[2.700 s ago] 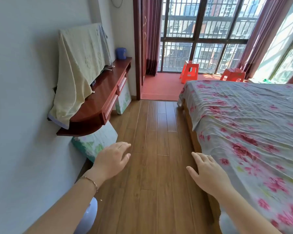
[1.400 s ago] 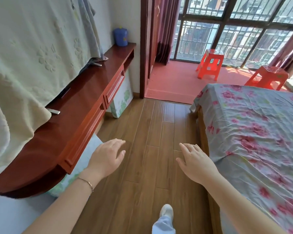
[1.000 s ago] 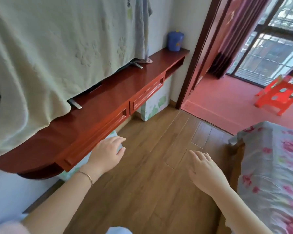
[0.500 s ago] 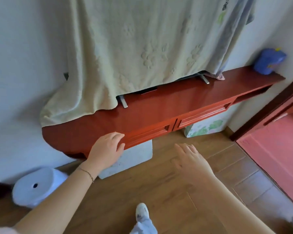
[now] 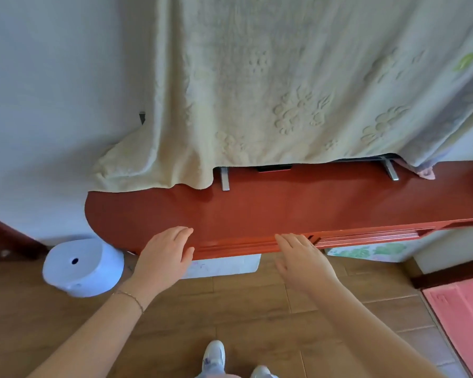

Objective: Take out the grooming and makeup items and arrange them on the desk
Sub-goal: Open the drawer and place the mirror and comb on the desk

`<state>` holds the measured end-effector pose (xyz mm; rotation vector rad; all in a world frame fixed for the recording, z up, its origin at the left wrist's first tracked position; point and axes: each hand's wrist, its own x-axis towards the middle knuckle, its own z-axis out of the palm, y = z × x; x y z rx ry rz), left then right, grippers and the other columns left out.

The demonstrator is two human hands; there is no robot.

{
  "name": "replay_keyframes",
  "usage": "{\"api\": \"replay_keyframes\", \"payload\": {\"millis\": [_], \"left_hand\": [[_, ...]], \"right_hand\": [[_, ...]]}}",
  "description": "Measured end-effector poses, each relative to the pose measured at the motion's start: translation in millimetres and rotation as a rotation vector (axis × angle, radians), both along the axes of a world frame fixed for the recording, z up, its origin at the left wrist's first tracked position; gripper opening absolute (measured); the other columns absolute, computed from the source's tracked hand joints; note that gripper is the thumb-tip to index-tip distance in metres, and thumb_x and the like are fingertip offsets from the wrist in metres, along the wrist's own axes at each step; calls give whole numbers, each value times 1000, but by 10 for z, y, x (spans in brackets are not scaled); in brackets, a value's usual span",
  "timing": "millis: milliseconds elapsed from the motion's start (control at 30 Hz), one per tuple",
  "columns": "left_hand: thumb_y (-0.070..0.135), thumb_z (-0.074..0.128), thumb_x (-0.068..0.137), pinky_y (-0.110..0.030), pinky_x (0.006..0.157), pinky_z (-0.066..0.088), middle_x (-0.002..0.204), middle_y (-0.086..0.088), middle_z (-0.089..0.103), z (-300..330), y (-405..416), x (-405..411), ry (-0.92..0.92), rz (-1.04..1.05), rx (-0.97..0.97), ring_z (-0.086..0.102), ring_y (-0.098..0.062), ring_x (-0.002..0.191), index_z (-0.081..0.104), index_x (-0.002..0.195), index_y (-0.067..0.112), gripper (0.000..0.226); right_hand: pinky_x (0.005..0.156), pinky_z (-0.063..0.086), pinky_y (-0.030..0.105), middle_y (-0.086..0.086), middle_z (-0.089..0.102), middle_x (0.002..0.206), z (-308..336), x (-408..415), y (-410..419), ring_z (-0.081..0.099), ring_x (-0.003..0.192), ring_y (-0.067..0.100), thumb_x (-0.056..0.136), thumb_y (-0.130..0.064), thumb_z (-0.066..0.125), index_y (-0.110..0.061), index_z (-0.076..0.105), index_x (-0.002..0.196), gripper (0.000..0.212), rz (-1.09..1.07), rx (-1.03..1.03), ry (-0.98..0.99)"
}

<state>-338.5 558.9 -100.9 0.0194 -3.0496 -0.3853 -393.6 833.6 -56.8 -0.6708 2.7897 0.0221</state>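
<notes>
Head view:
Left hand (image 5: 165,255): fingers straight and relaxed, holding nothing, at the desk's front edge.
Right hand (image 5: 302,257): flat, fingers loosely spread, holding nothing, fingertips at the drawer front.
Desk (image 5: 284,208): red wood, just ahead of both hands.
Drawer (image 5: 246,245): closed, between the hands.
Grooming items: cannot tell where.
Cloth (image 5: 284,85): draped beyond the hands.
White tub (image 5: 82,266): floor, left of the left hand.

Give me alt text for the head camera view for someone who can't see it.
Two open hands, left hand and right hand, reach to the front edge of a red wooden desk. A cream blanket drapes above it; a white round stool stands on the floor at left.
</notes>
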Motion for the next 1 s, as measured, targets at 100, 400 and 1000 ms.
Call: {"api": "replay_keyframes", "payload": {"millis": [100, 400, 1000], "left_hand": [[23, 64, 84, -36, 90, 49, 119, -6, 64, -30, 26, 30, -20, 51, -33, 61, -22, 110, 62, 120, 9, 39], [26, 45, 95, -25, 92, 41, 120, 9, 56, -170, 460, 166, -144, 478, 451, 52, -9, 111, 56, 124, 20, 32], [36, 25, 101, -36, 98, 41, 136, -14, 50, -1841, 551, -331, -192, 1372, 2043, 48, -27, 124, 37, 139, 5, 50]], "right_hand": [[115, 9, 29, 2, 33, 148, -78, -166, -8, 24, 138, 20, 96, -29, 34, -12, 23, 146, 54, 70, -12, 16], [99, 38, 28, -6, 47, 137, -486, -463, 9, 45, 123, 13, 95, -32, 44, -22, 43, 137, 43, -124, -434, -484], [85, 47, 35, 14, 59, 93, -2336, -831, -163, 61, 87, 27, 92, -5, 34, -9, 48, 80, 19, -1586, -1434, -1063]]}}
